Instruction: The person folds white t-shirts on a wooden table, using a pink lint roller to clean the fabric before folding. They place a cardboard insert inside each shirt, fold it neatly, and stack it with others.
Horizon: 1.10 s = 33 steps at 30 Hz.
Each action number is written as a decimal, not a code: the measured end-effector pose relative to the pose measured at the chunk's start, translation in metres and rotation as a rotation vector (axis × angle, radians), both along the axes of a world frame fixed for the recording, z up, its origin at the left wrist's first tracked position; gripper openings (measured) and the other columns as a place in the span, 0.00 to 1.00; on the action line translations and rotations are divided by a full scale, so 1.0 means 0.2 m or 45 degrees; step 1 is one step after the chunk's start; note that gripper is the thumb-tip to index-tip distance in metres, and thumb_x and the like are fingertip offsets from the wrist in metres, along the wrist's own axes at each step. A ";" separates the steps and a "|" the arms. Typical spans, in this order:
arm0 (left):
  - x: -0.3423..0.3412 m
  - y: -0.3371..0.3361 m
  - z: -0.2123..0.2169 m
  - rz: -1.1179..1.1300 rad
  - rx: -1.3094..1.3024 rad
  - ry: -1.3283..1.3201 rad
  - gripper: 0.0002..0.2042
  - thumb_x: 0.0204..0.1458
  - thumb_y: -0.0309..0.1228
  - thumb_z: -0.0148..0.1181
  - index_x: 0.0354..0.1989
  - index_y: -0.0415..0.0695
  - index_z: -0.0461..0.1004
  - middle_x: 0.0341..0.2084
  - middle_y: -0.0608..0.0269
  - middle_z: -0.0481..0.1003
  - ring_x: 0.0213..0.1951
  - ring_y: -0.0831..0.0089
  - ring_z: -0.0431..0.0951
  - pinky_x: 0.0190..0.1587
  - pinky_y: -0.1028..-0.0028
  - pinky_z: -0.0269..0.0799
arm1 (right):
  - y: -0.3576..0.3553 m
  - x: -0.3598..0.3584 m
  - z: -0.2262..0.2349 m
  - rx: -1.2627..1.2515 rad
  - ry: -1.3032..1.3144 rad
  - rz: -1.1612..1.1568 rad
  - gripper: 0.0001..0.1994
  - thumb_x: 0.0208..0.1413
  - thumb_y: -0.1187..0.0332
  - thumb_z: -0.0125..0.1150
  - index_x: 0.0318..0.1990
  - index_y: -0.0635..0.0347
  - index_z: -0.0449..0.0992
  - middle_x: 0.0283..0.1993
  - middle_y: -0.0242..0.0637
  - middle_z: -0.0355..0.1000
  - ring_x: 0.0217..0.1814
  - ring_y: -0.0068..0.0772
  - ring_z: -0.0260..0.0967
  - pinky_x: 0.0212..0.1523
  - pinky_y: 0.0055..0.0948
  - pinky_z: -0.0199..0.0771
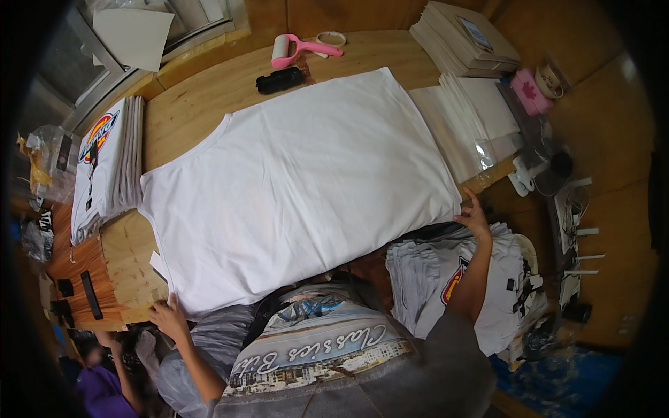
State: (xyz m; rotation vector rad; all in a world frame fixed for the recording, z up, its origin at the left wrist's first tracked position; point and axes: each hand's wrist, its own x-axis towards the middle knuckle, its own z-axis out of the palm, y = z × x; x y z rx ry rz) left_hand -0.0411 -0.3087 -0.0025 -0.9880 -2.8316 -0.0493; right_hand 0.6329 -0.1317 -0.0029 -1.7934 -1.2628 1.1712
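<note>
A white sleeveless shirt (300, 188) lies spread out on the wooden table (188, 94), its hem toward the right and its shoulder end toward the left. My right hand (475, 221) pinches the near corner of the hem at the table's edge. At the near left, my left hand (169, 319) has its fingers on the shirt's edge, closed on the cloth as far as I can see. A small white tag (158, 265) shows beside the shirt near my left hand. The near side of the shirt reaches the table's front edge, by my body.
Folded white shirts with a colourful print (104, 164) are stacked at the left. Behind lie a pink lint roller (300, 50), a tape ring (331, 39) and a black object (280, 80). Clear plastic bags (460, 132) and cardboard sheets (453, 42) sit right; more shirts (425, 279) are piled below.
</note>
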 end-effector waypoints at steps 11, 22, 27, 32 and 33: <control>0.04 0.19 0.00 -0.289 0.494 0.045 0.25 0.36 0.36 0.62 0.41 0.34 0.63 0.36 0.47 0.67 0.39 0.52 0.66 0.41 0.63 0.61 | 0.46 -0.54 0.00 0.608 -1.293 0.180 0.25 0.45 0.58 0.54 0.54 0.39 0.59 0.58 0.36 0.53 0.59 0.47 0.47 0.51 0.50 0.51; -0.17 1.09 -0.12 -0.543 0.003 -0.134 0.23 0.49 0.54 0.36 0.56 0.70 0.52 0.60 0.66 0.44 0.61 0.55 0.38 0.55 0.44 0.32 | 1.09 -0.94 -0.06 0.150 -1.479 0.170 0.22 0.53 0.48 0.34 0.57 0.34 0.53 0.63 0.29 0.42 0.64 0.51 0.36 0.53 0.63 0.38; -0.18 1.14 -0.15 -0.525 -0.019 -0.102 0.22 0.49 0.51 0.38 0.56 0.70 0.53 0.59 0.65 0.45 0.60 0.56 0.40 0.56 0.46 0.32 | 1.46 -1.43 -0.04 0.993 -1.277 0.465 0.21 0.46 0.61 0.53 0.50 0.44 0.63 0.54 0.38 0.58 0.55 0.39 0.55 0.48 0.42 0.57; -0.08 1.17 -0.09 -0.410 -0.063 0.103 0.21 0.51 0.48 0.38 0.55 0.65 0.55 0.58 0.63 0.49 0.60 0.60 0.45 0.56 0.47 0.34 | 1.69 -1.77 -0.03 1.224 -1.004 0.855 0.15 0.41 0.65 0.57 0.40 0.52 0.70 0.43 0.37 0.66 0.46 0.37 0.62 0.42 0.37 0.62; -0.07 1.16 -0.11 -0.412 -0.025 0.068 0.21 0.51 0.47 0.38 0.55 0.63 0.55 0.57 0.62 0.50 0.59 0.60 0.46 0.55 0.47 0.34 | 1.75 -1.78 -0.07 1.143 -0.939 0.915 0.12 0.41 0.66 0.57 0.37 0.53 0.71 0.40 0.37 0.68 0.44 0.36 0.63 0.41 0.36 0.63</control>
